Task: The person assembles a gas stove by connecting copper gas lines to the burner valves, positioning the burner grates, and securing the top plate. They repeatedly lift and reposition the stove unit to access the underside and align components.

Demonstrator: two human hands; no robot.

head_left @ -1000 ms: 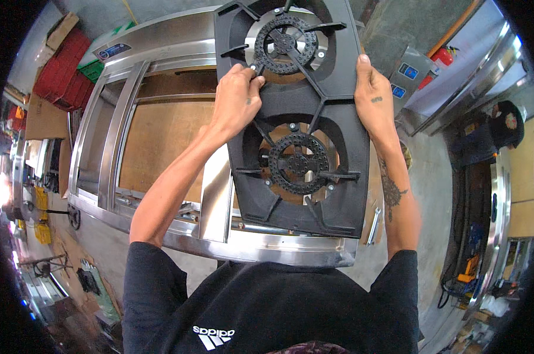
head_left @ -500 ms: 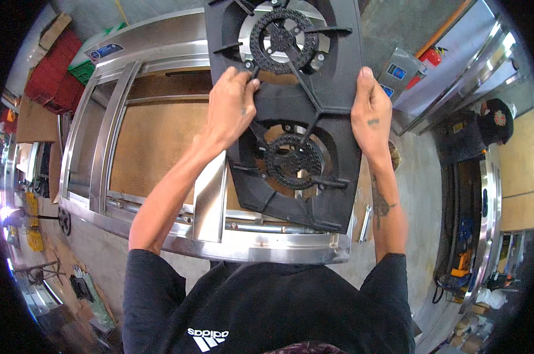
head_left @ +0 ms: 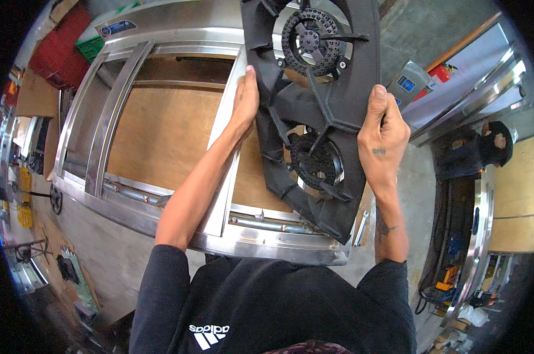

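A black cast-iron two-burner hob top [head_left: 345,109] is held up and tilted above the right end of a stainless steel stove frame [head_left: 267,246]. Ring burners sit in its far and near openings, with pan-support arms round them. My left hand [head_left: 247,105] presses along its left edge, thumb up and the other fingers mostly hidden. On the right edge my right hand [head_left: 385,138] is closed, thumb on top and fingers curled underneath. Through the frame's openings a brown board [head_left: 166,127] shows, and a metal gas pipe [head_left: 273,225] runs along the front.
Wrenches [head_left: 362,227] lie to the right of the frame's near corner. A red fire extinguisher [head_left: 441,74] stands at the far right. Another person [head_left: 491,144] is farther right, beside a steel-edged bench [head_left: 482,224]. Red crates [head_left: 57,47] are stacked at the far left.
The hob top has shifted right and tilted more, its left side lifting off the frame. My left hand has moved from a support arm on top to the left edge; my right hand keeps its hold.
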